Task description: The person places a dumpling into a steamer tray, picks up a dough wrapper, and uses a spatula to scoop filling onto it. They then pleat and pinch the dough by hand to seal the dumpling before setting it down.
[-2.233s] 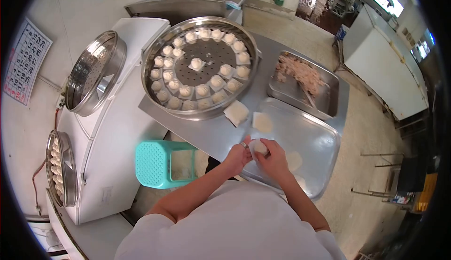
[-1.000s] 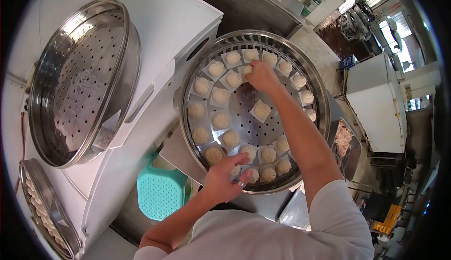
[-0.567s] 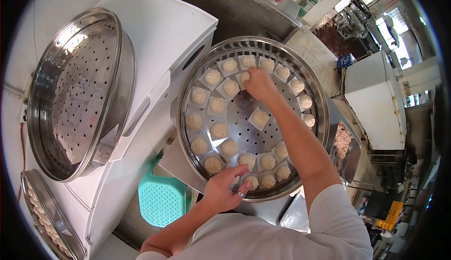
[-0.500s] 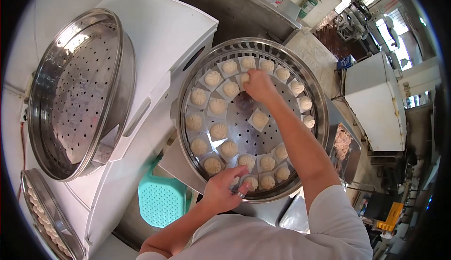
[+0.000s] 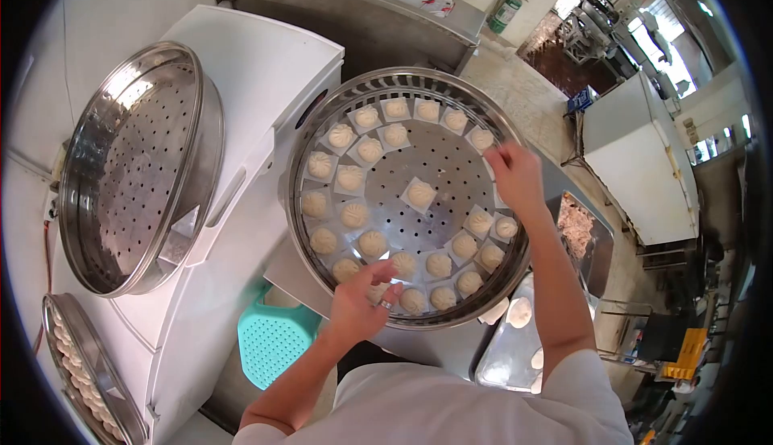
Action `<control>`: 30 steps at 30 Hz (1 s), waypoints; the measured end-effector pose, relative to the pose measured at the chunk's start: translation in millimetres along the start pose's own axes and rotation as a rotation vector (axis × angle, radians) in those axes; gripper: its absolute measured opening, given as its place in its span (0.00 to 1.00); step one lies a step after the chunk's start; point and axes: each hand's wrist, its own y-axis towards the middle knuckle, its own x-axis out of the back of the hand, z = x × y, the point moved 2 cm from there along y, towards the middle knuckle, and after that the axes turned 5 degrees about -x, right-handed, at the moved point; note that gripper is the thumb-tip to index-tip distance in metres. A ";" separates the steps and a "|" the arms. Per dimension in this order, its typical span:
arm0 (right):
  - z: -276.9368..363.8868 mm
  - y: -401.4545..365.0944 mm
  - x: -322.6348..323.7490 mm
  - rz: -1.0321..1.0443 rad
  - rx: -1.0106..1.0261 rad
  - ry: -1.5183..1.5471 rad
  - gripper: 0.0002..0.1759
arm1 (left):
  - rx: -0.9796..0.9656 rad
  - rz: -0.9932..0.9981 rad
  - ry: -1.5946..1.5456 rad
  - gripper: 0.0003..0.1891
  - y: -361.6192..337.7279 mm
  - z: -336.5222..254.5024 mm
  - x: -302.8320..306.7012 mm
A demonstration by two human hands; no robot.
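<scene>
Pleated raw buns [image 5: 419, 195], each on a square of white paper, stand in a large round metal steamer tray [image 5: 431, 143] with a perforated bottom. They form an outer ring and part of an inner one, with a single bun near the centre. My right hand [image 5: 517, 178] is at the right side of the tray, fingertips pinched at a bun in the outer ring, which the hand mostly hides. My left hand [image 5: 358, 306], with a ring on one finger, reaches over the lower left rim. Its fingers are apart, beside a partly covered bun [image 5: 376, 293].
A second perforated steamer tray [image 5: 133, 163] rests tilted on the white freezer [image 5: 241, 67] at left. Below it is a tray of buns [image 5: 80, 377]. A turquoise stool [image 5: 278, 340] stands below. Right are a pan of filling [image 5: 576, 228] and a metal tray [image 5: 503, 344].
My right hand has moved from an inner-ring bun at the top to the outer ring on the right, leaving that bun uncovered. My left hand stays at the lower left rim. The view has shifted.
</scene>
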 end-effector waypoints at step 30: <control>-245.3 -567.4 295.5 0.027 -0.757 0.459 0.11 | -1.193 0.722 0.453 0.17 -59.6 -529.2 -600.4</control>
